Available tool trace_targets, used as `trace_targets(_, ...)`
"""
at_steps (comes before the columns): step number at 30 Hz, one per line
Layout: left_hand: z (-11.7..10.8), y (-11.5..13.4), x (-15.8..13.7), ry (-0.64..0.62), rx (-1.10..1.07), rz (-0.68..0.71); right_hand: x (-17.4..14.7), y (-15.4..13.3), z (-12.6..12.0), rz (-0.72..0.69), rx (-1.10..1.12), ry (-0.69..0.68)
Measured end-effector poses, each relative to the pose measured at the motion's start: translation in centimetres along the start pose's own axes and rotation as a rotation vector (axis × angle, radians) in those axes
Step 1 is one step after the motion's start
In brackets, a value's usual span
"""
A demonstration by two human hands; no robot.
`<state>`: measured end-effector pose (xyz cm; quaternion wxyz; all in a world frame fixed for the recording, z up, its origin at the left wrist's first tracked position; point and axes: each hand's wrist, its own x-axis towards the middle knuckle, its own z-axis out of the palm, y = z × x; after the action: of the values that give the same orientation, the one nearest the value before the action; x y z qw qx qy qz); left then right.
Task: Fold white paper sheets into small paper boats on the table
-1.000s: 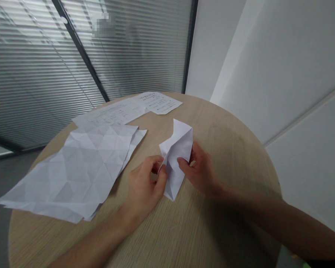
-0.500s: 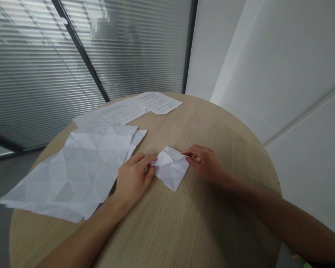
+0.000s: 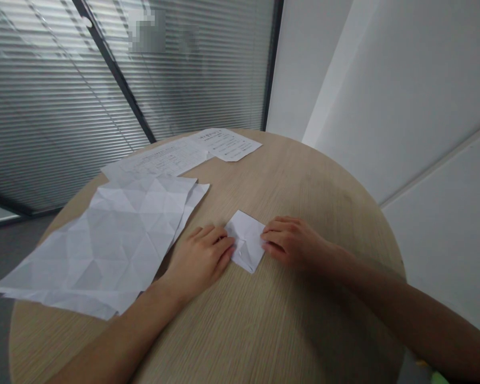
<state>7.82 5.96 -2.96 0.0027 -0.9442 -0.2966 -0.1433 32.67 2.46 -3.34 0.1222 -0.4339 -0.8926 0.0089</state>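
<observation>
A small folded white paper (image 3: 246,234), roughly a square set cornerwise, lies on the wooden table between my hands. At its left corner, the thumb and fingers of my left hand (image 3: 202,256) are closed on the edge. My right hand (image 3: 290,240) pinches the opposite corner with its fingers curled together. Small creases and a raised fold show near the paper's lower half. The fingertips cover both side corners.
Large creased white sheets (image 3: 116,240) lie stacked to the left, partly past the round table's (image 3: 304,176) edge, close to my left forearm. Printed sheets (image 3: 228,144) lie at the far edge. Beyond are blinds (image 3: 208,80) behind glass and a white wall (image 3: 404,80).
The folded paper's upper flap, raised half a second ago, now lies flatter. My left hand has moved slightly right, and my right fingers have shifted down along the right corner.
</observation>
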Motion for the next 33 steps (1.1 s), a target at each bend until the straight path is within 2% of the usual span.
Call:
trace_targets(7, 1.0, 0.2, 0.4, -0.056, -0.054, 0.032, 0.0, -0.5, 0.7, -0.032, -0.070, 0.014)
trace_targets(15, 0.8, 0.4, 1.2, -0.052, -0.286, -0.002, 0.3, -1.1, 0.4, -0.138, -0.061, -0.005)
trace_targets(21, 0.0, 0.2, 1.0, -0.053, -0.417, -0.011, -0.1, -1.5, -0.2, -0.253, -0.081, -0.099)
trace_targets(26, 0.2, 0.4, 0.7, -0.046, -0.334, -0.063, -0.6, -1.6, -1.1, -0.279, -0.013, -0.138)
trace_targets(33, 0.9, 1.4, 0.3, 0.008, -0.083, -0.006, -0.7, 0.1, -0.8, -0.074, 0.263, -0.053)
